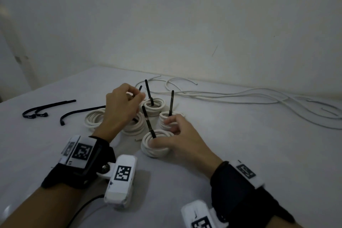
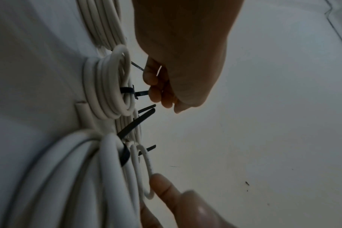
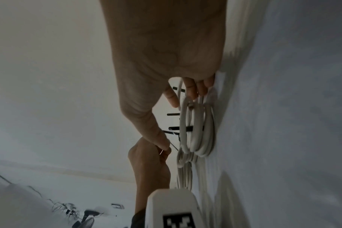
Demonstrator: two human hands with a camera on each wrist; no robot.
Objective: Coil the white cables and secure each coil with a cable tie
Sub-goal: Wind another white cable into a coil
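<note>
My left hand point(image 1: 137, 96) is raised over a white cable coil point(image 1: 133, 126) and pinches the tail of its black cable tie point(image 1: 140, 88); the left wrist view shows that tie point(image 2: 142, 93) running from the coil point(image 2: 107, 89) into my fingertips. My right hand point(image 1: 162, 133) grips the nearest coil point(image 1: 155, 147), thumb on its near rim and fingers on the far side, with a tie point(image 1: 148, 122) standing up from it. Seen from the right wrist, my fingers point(image 3: 193, 91) curl over that coil point(image 3: 197, 131).
Two more tied coils point(image 1: 153, 106) point(image 1: 171, 116) stand behind. A coil point(image 1: 94, 118) with no visible tie lies to the left. Loose black ties point(image 1: 35, 113) point(image 1: 74, 114) lie on the table's left. Long uncoiled white cables point(image 1: 240, 96) sprawl along the back right, near the wall.
</note>
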